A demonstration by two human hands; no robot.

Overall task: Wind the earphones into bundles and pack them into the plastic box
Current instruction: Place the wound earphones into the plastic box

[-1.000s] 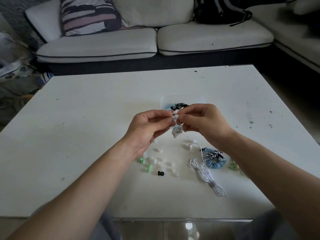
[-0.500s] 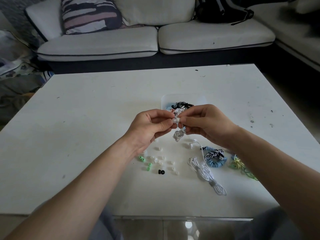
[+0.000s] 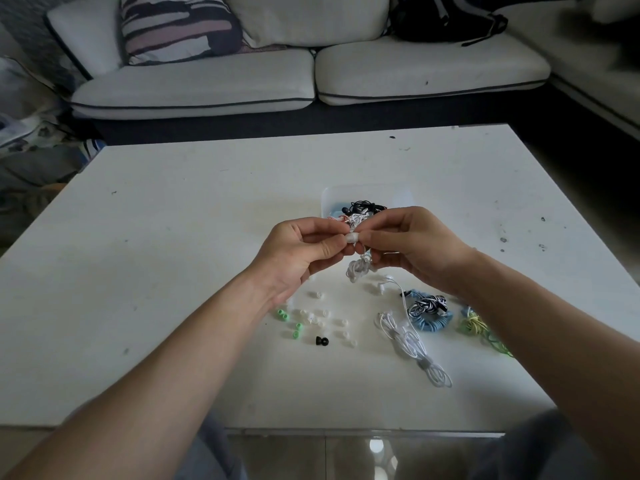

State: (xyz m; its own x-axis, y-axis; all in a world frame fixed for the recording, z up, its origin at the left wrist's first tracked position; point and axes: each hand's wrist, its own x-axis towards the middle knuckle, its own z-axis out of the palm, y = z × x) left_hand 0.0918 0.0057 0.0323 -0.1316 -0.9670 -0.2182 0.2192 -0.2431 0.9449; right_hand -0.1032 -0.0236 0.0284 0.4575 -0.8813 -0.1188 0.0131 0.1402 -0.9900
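Head view: left hand (image 3: 301, 251) and right hand (image 3: 412, 247) pinch a white earphone (image 3: 352, 238) aloft, probably so its bundle (image 3: 358, 270) hangs untangled.

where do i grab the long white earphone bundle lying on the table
Probably at the cinched waist of the white earphone bundle, where the loops are gathered tight. Come from above, finger and thumb across its narrow width: it lies flat and diagonal on the table, and its loose end loops would slip.

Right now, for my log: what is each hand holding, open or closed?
Left hand: closed, pinching the white earphones at the bud.
Right hand: closed, pinching the same white earphones.
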